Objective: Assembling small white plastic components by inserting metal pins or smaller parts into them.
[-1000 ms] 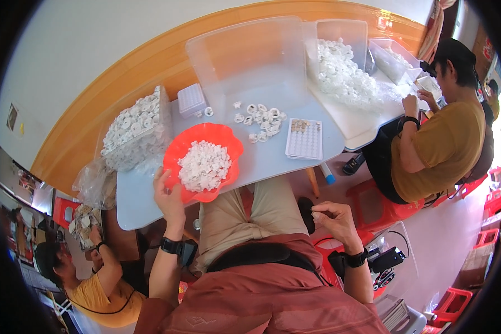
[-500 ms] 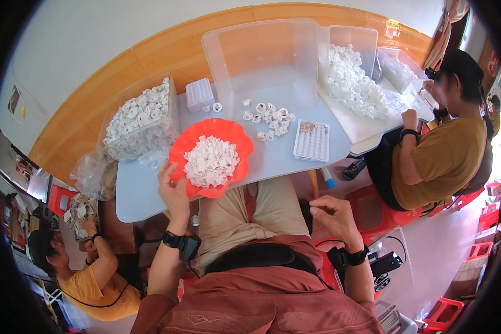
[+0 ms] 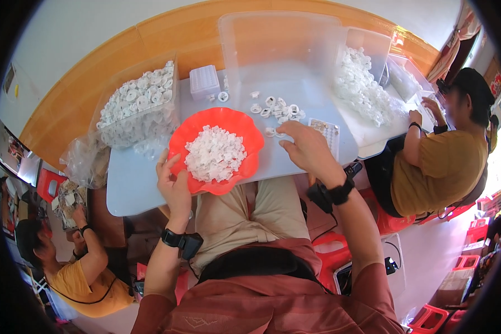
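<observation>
A red scalloped bowl (image 3: 254, 139) holds a heap of small white plastic pieces (image 3: 216, 153) and sticks out over the table's near edge. My left hand (image 3: 172, 186) grips its left rim, the thumb on the bowl's side. My right hand (image 3: 309, 147) reaches over the table, thumb and index finger apart, their tips close beside the nearest of several round white plastic parts (image 3: 283, 111) with dark centres. No part shows between those fingers. Partly behind the right hand lies a white tray with round pockets (image 3: 331, 133), some of them filled.
At the left of the pale table (image 3: 131, 189) stands a clear bin of white round parts (image 3: 142, 97). A stack of white trays (image 3: 204, 82) and a big clear box (image 3: 281, 50) stand behind. Co-workers sit at the right (image 3: 440, 161) and lower left (image 3: 86, 273).
My right hand has moved from above my right leg, up and forward to the loose round parts. My left hand stays at the bowl's rim. The whole view has shifted slightly.
</observation>
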`<action>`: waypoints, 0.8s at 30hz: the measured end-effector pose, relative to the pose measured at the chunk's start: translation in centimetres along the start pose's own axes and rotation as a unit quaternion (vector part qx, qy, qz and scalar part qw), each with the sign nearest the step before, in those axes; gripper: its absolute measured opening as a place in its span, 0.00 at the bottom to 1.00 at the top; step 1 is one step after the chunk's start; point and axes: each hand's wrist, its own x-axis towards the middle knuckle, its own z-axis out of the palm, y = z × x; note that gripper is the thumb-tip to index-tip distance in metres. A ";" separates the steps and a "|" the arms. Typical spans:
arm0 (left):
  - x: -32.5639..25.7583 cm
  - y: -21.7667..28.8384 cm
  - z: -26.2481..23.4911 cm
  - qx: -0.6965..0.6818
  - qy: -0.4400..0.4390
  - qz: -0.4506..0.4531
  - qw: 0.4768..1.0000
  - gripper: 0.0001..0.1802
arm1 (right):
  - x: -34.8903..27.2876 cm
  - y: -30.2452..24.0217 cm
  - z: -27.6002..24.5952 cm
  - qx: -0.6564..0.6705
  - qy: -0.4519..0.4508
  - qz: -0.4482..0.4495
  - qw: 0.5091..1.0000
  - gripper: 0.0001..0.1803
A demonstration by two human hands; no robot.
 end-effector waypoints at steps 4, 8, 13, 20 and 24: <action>-0.1 -0.2 0.0 -0.012 0.004 0.005 1.000 0.20 | 2.2 0.7 2.4 -0.060 -0.035 -0.016 0.997 0.12; -0.2 -0.6 0.0 -0.026 0.008 -0.009 1.000 0.19 | 3.4 1.2 4.2 -0.141 -0.093 -0.008 0.986 0.08; -0.2 -1.0 -0.1 -0.009 0.000 -0.010 1.000 0.21 | 3.7 2.0 5.5 -0.192 -0.099 -0.034 0.976 0.04; -0.1 -0.6 0.1 -0.014 -0.001 0.003 1.000 0.19 | 3.4 1.4 5.1 -0.154 -0.088 0.012 0.984 0.07; 0.0 0.0 0.4 -0.045 0.010 -0.022 0.999 0.17 | 2.8 1.4 4.0 -0.060 -0.001 0.033 0.998 0.13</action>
